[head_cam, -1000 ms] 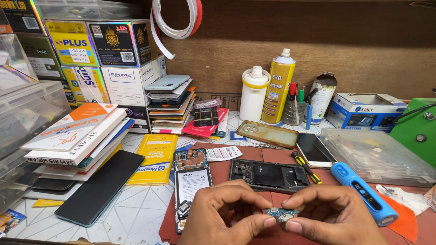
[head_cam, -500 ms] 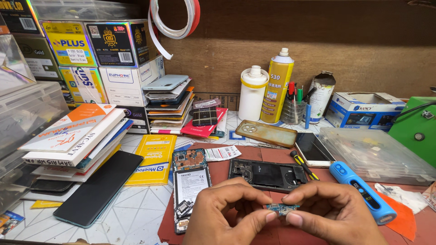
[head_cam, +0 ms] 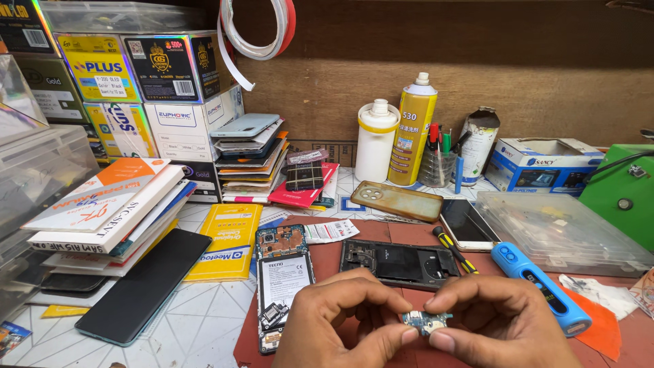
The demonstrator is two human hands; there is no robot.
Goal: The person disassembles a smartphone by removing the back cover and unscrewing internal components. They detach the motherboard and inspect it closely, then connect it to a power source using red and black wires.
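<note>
Phone repair workshop: opened phone [head_cam: 283, 286] on mat, stacked parts boxes [head_cam: 170, 102], spray can [head_cam: 412, 129], electric screwdriver [head_cam: 541, 289].

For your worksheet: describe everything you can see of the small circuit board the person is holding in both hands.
The small circuit board is a narrow, bluish-green strip with tiny metallic parts and a silver connector on its upper face. It is held roughly level, face up, above the dark red mat, pinched at its ends by the fingertips of the left hand and the right hand. It looks rigid and loose from any phone. Its underside is hidden.
</note>
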